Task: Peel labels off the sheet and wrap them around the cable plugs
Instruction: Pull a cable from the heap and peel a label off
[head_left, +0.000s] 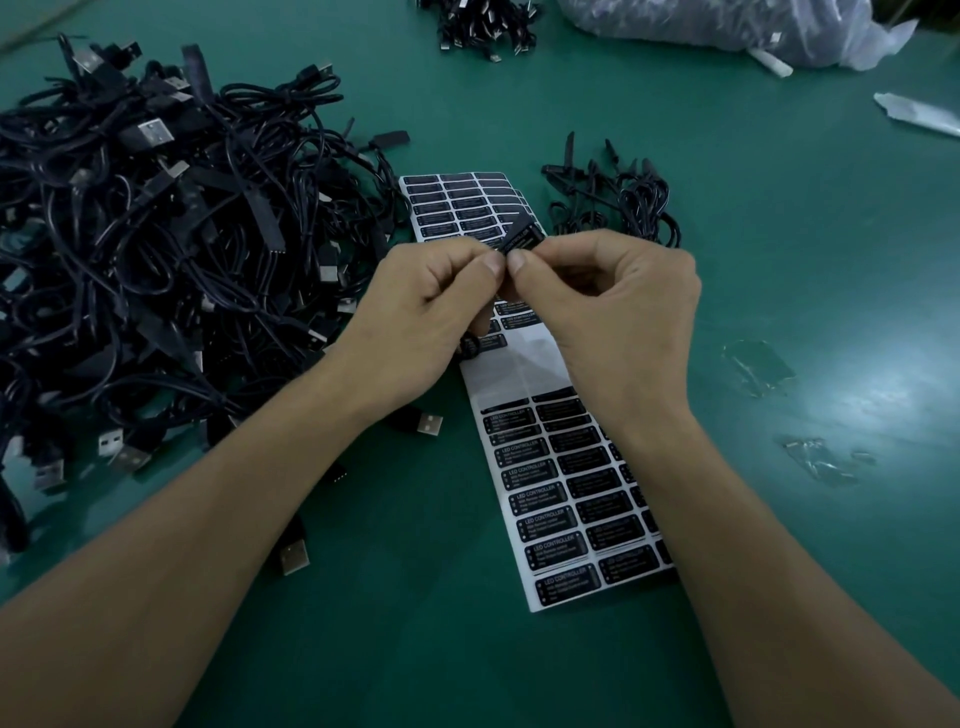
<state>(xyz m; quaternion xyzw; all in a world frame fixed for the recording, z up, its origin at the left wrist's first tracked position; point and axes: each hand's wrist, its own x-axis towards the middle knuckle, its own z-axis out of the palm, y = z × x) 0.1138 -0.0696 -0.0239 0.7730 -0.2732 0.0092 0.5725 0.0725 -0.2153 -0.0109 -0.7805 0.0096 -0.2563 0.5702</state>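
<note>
Centre frame — left hand (431, 306) and right hand (608, 306) pinch one small black cable plug (517, 224)!
Its thin black printed label (527, 238), seemingly half-wrapped — light, floppy, tacky; hold edges.

The label sheet (566, 467) lies on the table (779, 249) between the cable heap (156, 249) at left and a cable bundle (613, 202) at right.

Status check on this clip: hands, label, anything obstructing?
Left hand and right hand both pinch one label above the sheet. Cable pile at left, nothing blocking.
</note>
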